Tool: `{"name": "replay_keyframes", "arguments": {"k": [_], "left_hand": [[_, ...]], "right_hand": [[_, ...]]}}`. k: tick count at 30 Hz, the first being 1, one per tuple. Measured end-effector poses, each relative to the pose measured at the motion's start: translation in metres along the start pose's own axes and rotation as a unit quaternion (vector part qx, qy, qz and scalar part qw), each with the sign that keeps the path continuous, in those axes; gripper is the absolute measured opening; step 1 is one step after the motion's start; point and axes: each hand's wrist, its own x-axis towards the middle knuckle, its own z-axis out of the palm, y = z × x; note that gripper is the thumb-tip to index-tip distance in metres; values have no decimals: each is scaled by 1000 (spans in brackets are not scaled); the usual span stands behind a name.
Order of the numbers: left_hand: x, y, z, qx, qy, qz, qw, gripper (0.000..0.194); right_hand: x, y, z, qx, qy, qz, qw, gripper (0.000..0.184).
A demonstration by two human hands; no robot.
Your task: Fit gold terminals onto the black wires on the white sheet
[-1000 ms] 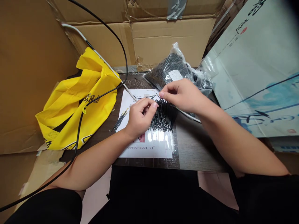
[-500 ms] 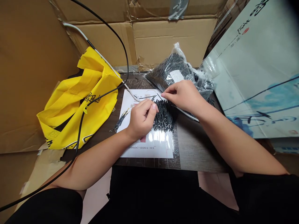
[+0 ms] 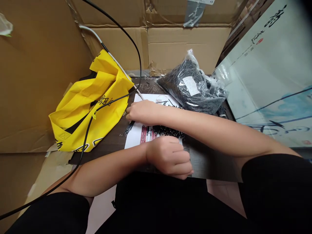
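Your left hand is nearest, at the front edge of the bench, curled with its fingers folded toward the palm. Nothing shows in them, though the curl could hide something small. Just past it, a pile of thin black wires lies across a printed white sheet, half hidden by your forearms.

Your right arm reaches across, and your right hand lies at the sheet's left edge, its fingers together and pointing left, just beside a small bundle of black wires. Its pads are hidden, so you cannot tell whether it holds anything.

These wires look light, thin and springy, and likely to slide apart, so pinch a bunch around the middle rather than by the tips.

Toward the far edge sits a clear plastic bag of black wires with a white label. A yellow bag lies off to the left, crossed by a black cable, and cardboard walls the back.
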Motion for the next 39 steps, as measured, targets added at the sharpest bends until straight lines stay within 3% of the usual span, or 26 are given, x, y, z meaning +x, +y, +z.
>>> {"name": "replay_keyframes", "arguments": {"k": [6, 12, 19, 24, 28, 30, 32, 35, 39], "left_hand": [[0, -1, 0, 3, 1, -15, 1000, 30], [0, -2, -1, 5, -2, -42, 999, 30], [-4, -5, 0, 20, 4, -59, 998, 28], [-8, -8, -3, 47, 29, -91, 994, 24], [-13, -17, -10, 131, 98, -165, 973, 9], [-16, -25, -12, 185, 121, -212, 952, 14], [-19, -32, -10, 205, 99, -283, 932, 19], [-23, -42, -4, 185, 22, -340, 922, 20], [-27, -47, 1, 129, -26, -335, 933, 11]], "right_hand": [[21, -9, 4, -71, -27, -51, 996, 31], [17, -5, 8, -91, 5, -80, 993, 24], [4, -2, 9, -81, 54, -58, 994, 20], [-35, 6, 7, -105, 158, -25, 982, 25], [-89, 23, 19, -120, 296, 46, 947, 29], [-116, 29, 30, -110, 358, 90, 923, 24], [-137, 30, 44, -105, 415, 117, 896, 18], [-156, 25, 63, -95, 462, 139, 871, 16], [-166, 15, 78, -29, 401, 211, 891, 21]]}}
